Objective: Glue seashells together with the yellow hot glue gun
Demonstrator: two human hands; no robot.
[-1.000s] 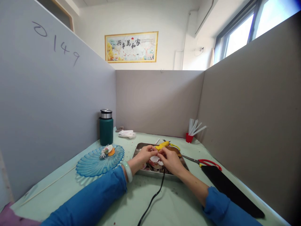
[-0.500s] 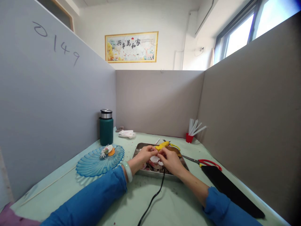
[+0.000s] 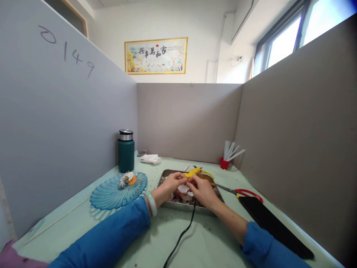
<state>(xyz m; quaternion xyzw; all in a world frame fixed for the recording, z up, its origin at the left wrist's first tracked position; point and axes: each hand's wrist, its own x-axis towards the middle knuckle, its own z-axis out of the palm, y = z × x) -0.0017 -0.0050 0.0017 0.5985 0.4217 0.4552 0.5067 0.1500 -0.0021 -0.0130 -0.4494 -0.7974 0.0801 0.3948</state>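
Both hands meet over a metal tray (image 3: 162, 179) filled with several shells (image 3: 183, 188) in the middle of the table. My left hand (image 3: 170, 185) has its fingers pinched together on a small piece I cannot make out. My right hand (image 3: 201, 190) is closed too, fingertips touching the same spot. A yellow glue gun (image 3: 192, 172) lies across the tray just behind the fingers, and its black cord (image 3: 181, 235) runs toward me. A pale bangle (image 3: 151, 203) sits on my left wrist.
A blue glass shell-shaped plate (image 3: 111, 193) with a few shells stands at the left, a green flask (image 3: 126, 150) behind it. Red-handled scissors (image 3: 242, 192), a black strip (image 3: 267, 219) and a red cup of white sticks (image 3: 224, 162) are at the right. Partition walls enclose three sides.
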